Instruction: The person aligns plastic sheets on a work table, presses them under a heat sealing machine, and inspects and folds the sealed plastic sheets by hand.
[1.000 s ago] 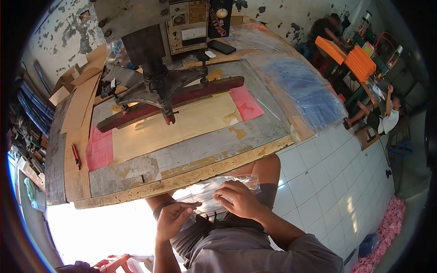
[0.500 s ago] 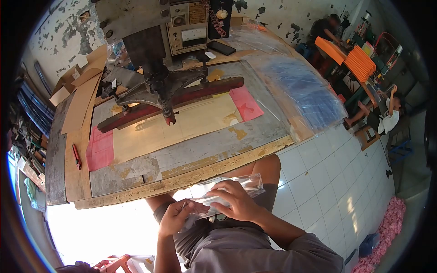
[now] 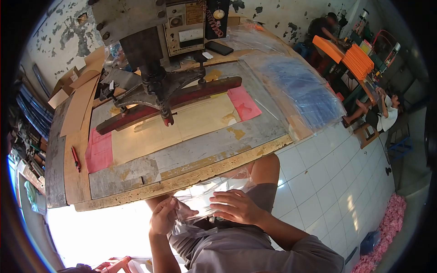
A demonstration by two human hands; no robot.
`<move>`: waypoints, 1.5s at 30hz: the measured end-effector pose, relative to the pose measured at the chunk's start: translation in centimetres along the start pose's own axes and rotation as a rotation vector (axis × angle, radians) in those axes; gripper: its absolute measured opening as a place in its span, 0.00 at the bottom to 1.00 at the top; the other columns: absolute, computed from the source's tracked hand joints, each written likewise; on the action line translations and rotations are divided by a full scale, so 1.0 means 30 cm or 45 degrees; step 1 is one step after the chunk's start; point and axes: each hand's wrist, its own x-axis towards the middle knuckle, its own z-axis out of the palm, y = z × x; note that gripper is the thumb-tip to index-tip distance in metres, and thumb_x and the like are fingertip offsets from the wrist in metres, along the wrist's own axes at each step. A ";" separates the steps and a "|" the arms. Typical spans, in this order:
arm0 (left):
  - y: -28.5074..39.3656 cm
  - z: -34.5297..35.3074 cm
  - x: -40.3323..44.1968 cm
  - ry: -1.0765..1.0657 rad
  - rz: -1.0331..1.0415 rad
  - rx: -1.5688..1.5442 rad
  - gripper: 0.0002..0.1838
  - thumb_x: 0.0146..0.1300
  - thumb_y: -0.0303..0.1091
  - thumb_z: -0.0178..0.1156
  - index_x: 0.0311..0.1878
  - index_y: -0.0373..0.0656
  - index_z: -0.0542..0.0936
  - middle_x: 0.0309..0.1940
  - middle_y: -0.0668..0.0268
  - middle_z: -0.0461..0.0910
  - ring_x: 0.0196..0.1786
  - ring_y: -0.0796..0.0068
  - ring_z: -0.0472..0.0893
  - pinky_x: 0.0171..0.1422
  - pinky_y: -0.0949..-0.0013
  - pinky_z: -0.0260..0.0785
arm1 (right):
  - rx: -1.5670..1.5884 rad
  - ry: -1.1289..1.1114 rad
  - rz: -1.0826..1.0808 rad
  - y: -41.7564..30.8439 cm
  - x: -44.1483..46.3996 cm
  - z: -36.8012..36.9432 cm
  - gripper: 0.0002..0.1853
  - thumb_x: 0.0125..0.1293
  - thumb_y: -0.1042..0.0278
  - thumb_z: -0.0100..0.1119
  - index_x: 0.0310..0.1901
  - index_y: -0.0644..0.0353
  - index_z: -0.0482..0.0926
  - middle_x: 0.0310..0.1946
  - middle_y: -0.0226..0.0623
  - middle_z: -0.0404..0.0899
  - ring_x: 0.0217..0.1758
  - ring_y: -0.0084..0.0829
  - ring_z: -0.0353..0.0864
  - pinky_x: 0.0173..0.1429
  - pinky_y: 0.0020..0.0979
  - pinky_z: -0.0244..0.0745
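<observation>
Over my lap, below the table's front edge, lies a crumpled clear plastic sheet (image 3: 198, 193); whether it is a bag or a single film I cannot tell. My left hand (image 3: 164, 216) pinches its left end between thumb and fingers. My right hand (image 3: 236, 207) lies on the sheet's right part with fingers stretched toward the left. A press machine's dark red bar (image 3: 182, 102) stands over a yellowish sheet (image 3: 182, 129) with pink ends on the metal plate.
A red pen (image 3: 75, 159) lies at the table's left and a phone (image 3: 219, 48) at the back. Blue-tinted plastic sheets (image 3: 296, 86) are stacked at the right. Cardboard (image 3: 82, 104) stands at the left. Two people sit at the far right near orange sheets (image 3: 357, 61).
My left hand has moved left and slightly down, and the plastic is spread wider between my hands. My right hand's fingers have straightened and come down a little.
</observation>
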 end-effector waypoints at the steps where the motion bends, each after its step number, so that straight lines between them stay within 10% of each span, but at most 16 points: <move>1: -0.005 -0.006 0.004 -0.069 -0.042 -0.094 0.19 0.81 0.39 0.46 0.48 0.28 0.75 0.44 0.38 0.85 0.52 0.41 0.87 0.67 0.49 0.76 | 0.011 -0.010 0.000 -0.005 0.003 0.001 0.24 0.64 0.63 0.76 0.61 0.50 0.80 0.66 0.30 0.80 0.70 0.32 0.80 0.66 0.36 0.74; 7: -0.008 -0.030 0.002 -0.358 -0.373 -0.374 0.30 0.80 0.46 0.43 0.58 0.19 0.73 0.60 0.29 0.78 0.65 0.36 0.80 0.75 0.47 0.70 | 0.101 0.001 -0.054 0.008 -0.007 0.032 0.27 0.66 0.64 0.74 0.66 0.50 0.79 0.68 0.33 0.77 0.72 0.35 0.77 0.68 0.40 0.74; 34: -0.111 -0.098 0.011 -0.331 -0.275 -0.753 0.33 0.75 0.52 0.48 0.57 0.22 0.72 0.62 0.22 0.70 0.65 0.18 0.75 0.76 0.28 0.63 | 0.032 0.046 -0.120 0.015 0.012 -0.015 0.23 0.67 0.73 0.65 0.64 0.56 0.82 0.69 0.34 0.80 0.72 0.32 0.79 0.67 0.38 0.75; 37: -0.069 -0.023 0.019 -0.604 -0.040 -1.132 0.27 0.75 0.49 0.47 0.50 0.26 0.73 0.61 0.22 0.70 0.63 0.16 0.75 0.73 0.28 0.66 | 0.040 0.051 -0.120 0.006 0.028 -0.033 0.21 0.68 0.75 0.62 0.63 0.57 0.83 0.68 0.34 0.81 0.71 0.32 0.80 0.67 0.37 0.76; 45: -0.153 -0.149 0.020 -0.225 0.105 -0.524 0.21 0.73 0.43 0.49 0.48 0.28 0.74 0.42 0.31 0.79 0.40 0.27 0.86 0.66 0.24 0.70 | 0.053 0.067 -0.107 0.013 0.024 -0.042 0.22 0.66 0.77 0.64 0.62 0.58 0.83 0.67 0.35 0.82 0.70 0.32 0.80 0.69 0.38 0.76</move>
